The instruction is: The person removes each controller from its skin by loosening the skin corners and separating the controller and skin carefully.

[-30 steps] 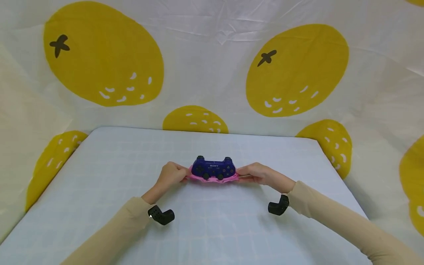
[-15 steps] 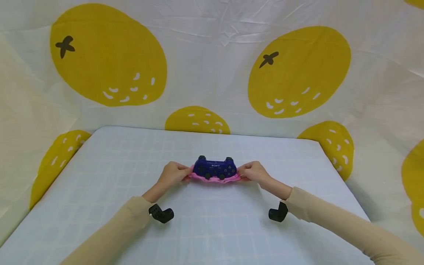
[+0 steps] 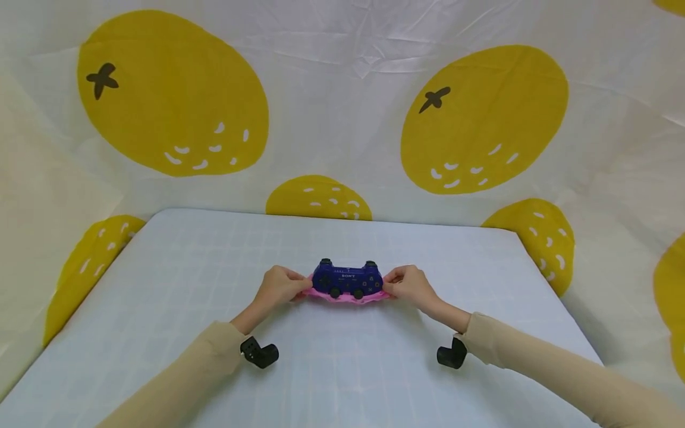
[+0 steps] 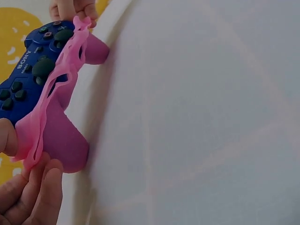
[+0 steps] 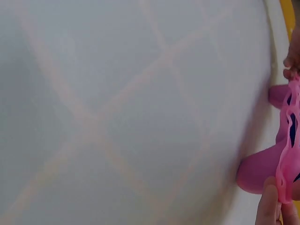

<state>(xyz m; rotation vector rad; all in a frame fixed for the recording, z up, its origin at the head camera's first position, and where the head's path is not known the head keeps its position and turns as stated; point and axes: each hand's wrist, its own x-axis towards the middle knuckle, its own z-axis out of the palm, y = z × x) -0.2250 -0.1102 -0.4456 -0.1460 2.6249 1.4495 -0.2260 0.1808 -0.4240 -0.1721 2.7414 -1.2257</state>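
Note:
A dark blue Sony game controller (image 3: 348,279) faces the head camera at mid-table, its handles covered by a pink silicone sleeve (image 3: 350,298). In the left wrist view the sleeve's stretchy edge (image 4: 70,61) bunches along the controller's lower face, below the thumbsticks, while the buttons and upper face are bare. My left hand (image 3: 278,285) pinches the sleeve at the left end between thumb and fingers. At the opposite end my right hand (image 3: 412,286) pinches it too; the right wrist view shows its fingers (image 5: 268,201) on the pink rim.
A pale checked cloth covers the table (image 3: 342,368). Behind it hangs a white curtain (image 3: 332,89) printed with large yellow fruit. Each wrist wears a black camera, the left camera (image 3: 260,352) and the right camera (image 3: 452,353).
The right fingers have shifted their grip at the right end of the sleeve, and the pink edge there sits closer against the controller. The left hand keeps its pinch.

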